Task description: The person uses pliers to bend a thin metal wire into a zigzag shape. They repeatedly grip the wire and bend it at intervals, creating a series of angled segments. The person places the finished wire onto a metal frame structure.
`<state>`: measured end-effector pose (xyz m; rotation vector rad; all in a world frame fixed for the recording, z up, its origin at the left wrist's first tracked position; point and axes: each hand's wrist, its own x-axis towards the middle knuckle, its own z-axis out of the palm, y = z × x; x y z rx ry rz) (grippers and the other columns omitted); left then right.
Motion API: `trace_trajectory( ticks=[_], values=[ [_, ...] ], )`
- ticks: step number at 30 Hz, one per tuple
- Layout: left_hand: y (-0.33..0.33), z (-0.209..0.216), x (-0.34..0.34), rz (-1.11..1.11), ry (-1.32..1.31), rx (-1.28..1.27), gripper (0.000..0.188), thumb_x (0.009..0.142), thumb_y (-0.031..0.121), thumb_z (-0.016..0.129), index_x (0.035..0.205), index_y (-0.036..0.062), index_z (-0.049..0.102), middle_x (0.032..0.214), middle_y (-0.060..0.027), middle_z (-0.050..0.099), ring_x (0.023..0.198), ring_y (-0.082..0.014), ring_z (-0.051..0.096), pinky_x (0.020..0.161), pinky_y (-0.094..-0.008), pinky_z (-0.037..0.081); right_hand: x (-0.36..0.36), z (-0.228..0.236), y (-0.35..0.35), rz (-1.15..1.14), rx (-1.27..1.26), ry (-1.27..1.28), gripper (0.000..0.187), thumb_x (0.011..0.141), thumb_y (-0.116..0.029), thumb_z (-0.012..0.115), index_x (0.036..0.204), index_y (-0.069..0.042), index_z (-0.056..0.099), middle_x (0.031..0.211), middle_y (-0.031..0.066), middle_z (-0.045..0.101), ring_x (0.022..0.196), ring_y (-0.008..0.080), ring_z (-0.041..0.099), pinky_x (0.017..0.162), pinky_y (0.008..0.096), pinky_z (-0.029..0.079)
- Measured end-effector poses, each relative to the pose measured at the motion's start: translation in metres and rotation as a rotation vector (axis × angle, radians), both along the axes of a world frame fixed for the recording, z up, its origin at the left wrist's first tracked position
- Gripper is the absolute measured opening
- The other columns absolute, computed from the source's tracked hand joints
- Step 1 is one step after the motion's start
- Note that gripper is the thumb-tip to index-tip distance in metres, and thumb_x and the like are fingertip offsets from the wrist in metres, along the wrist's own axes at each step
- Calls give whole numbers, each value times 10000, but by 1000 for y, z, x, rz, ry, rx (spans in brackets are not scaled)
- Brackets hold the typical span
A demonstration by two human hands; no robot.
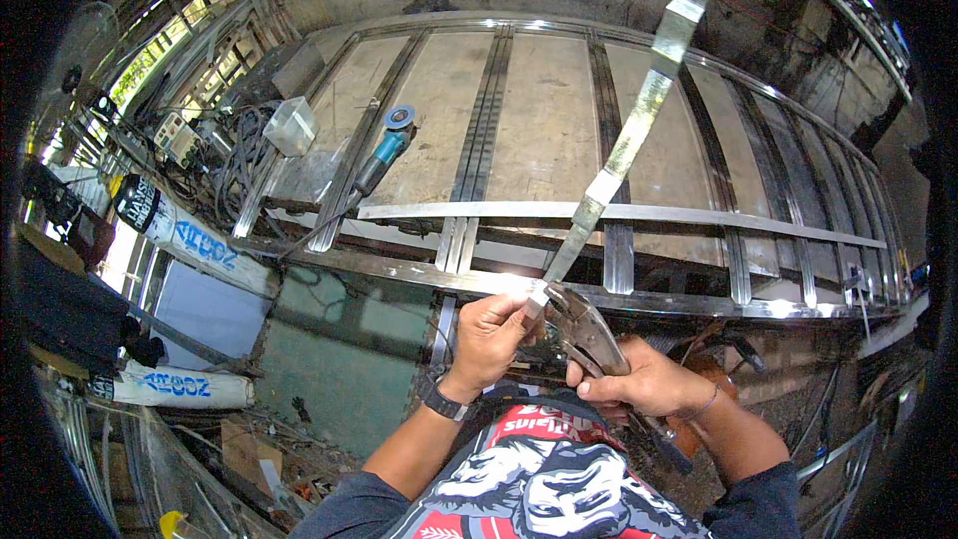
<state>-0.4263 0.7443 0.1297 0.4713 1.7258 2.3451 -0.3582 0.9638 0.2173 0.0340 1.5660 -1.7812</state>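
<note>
My left hand [491,339] pinches the near end of a long shiny metal strip [637,125] between thumb and fingers. From there the strip rises away to the upper right, with pale bands along it. My right hand [647,379] is wrapped around the handles of a pair of locking pliers [587,327]. The pliers' jaws are at the strip's end, beside my left fingertips; whether they are clamped on it cannot be made out. Both hands are in front of my body, at the near edge of a large metal frame [699,305].
Crossbars span the frame over pale boards, and a long flat bar [639,212] lies across them. An angle grinder [384,152] rests on the frame's left part, near a clear plastic bin [290,127] and tangled cables [238,155]. White gas cylinders [190,389] lie at left.
</note>
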Motion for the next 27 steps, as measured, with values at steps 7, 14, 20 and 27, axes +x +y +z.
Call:
trace_trajectory(
  ticks=[7,14,20,27],
  values=[
    [-6,-9,-1,-34,17,21,228,1028,189,664,1074,-21,741,818,-31,712,675,-78,613,584,-236,478,4,-1,-1,13,-168,-206,225,887,-19,657,1103,-15,592,700,11,545,541,98,496,483,277,403],
    [-5,-7,0,-12,16,40,191,1034,155,653,1026,-18,733,773,-26,668,669,-84,575,595,-246,470,5,-2,-6,9,-164,-166,240,873,-9,639,1106,-4,581,680,33,532,505,120,483,451,294,393],
    [-9,-11,2,-21,8,64,192,1039,150,641,997,-20,719,794,-30,675,691,-87,592,610,-248,479,8,1,-10,2,-192,-251,249,880,-17,638,1121,3,581,703,42,538,515,116,490,440,285,396],
    [-2,-4,-4,-27,-17,81,203,1042,178,642,1014,-12,709,797,-20,671,688,-78,583,606,-244,471,4,3,-13,37,58,138,279,939,-162,687,1108,35,584,767,73,536,602,197,558,541,371,472]
  ],
)
